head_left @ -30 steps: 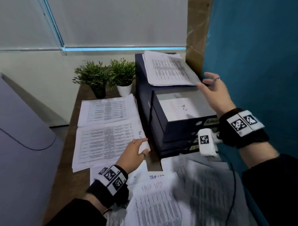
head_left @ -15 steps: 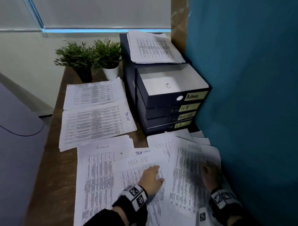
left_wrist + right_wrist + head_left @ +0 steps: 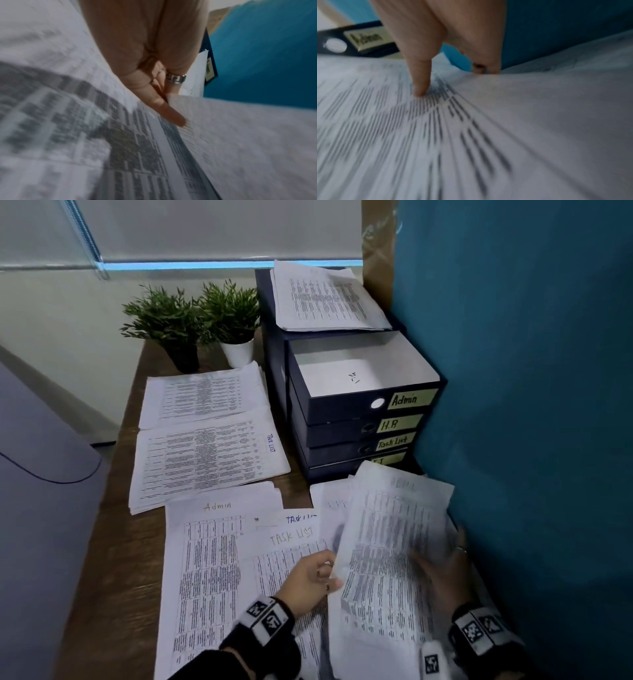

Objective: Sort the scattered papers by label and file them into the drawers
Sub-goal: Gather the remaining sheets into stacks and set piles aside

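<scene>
Lifted since half a second ago, the printed sheet is tilted at 5 o'clock from the open Admin drawer, pinched edgewise by the left hand and right hand. Light, floppy; both side edges are best held.

papers left of drawers

place: an office desk corner
storage: a dark filing drawer unit with handwritten labels reading admin, h.r and task list; its top drawer pulled open
paperwork: stacks of printed tables spread over the wooden tabletop, some marked admin or task list
decor: two small potted plants by the wall
surroundings: a teal partition and a pulled-down window blind
</scene>
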